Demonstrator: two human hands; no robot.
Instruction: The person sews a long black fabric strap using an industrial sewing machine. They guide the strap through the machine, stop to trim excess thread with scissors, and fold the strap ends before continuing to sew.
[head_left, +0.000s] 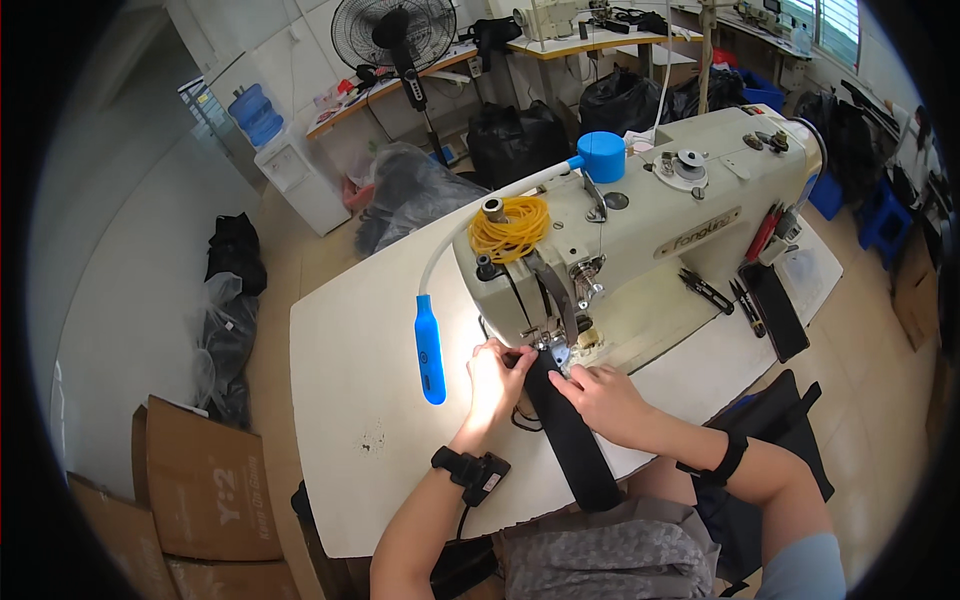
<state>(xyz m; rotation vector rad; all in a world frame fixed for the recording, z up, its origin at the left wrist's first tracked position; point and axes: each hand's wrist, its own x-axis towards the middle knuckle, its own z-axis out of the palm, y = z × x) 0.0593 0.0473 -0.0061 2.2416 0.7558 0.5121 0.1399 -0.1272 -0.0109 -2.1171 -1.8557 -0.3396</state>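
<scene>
A wide black fabric strip (pixel 570 440) runs from under the needle area of a sewing machine (pixel 640 210) toward my lap. At its far end, my left hand (pixel 493 378) pinches the left edge close to the presser foot (pixel 545 340). My right hand (pixel 605 402) lies along the opposite edge, slightly nearer to me, its thumb and fingers closed on the fabric. The strip's end beneath the foot is hidden by the machine head and my fingers. A blue lamp (pixel 430 350) on a white gooseneck lights my left hand.
Yellow cord (pixel 510 228) is coiled on the machine head. Black thread snips (pixel 706 291), more snips (pixel 748 307) and a dark phone-like slab (pixel 773 312) lie at the right of the white table (pixel 360 320). Cardboard boxes (pixel 205 480) stand at left; a fan (pixel 393 35) stands behind.
</scene>
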